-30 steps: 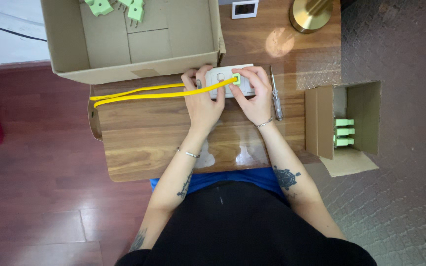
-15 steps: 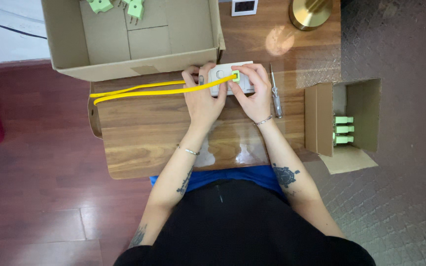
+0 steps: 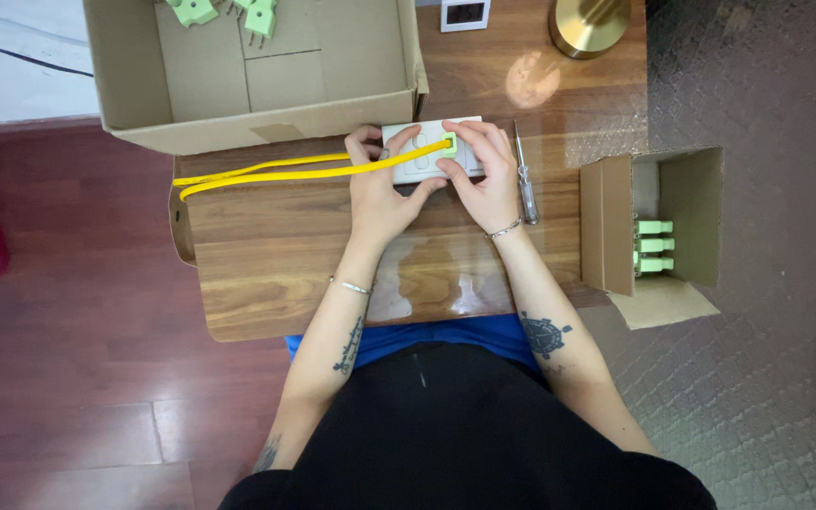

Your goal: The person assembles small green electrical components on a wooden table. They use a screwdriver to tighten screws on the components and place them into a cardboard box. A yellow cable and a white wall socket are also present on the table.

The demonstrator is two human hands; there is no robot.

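Both hands' fingers grip white socket plate [image 3: 424, 151] w/ yellow cable [image 3: 276, 174]; screwdriver [image 3: 524, 179] just right.

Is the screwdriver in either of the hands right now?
No, the screwdriver lies on the wooden table just beside the right hand, ungripped.
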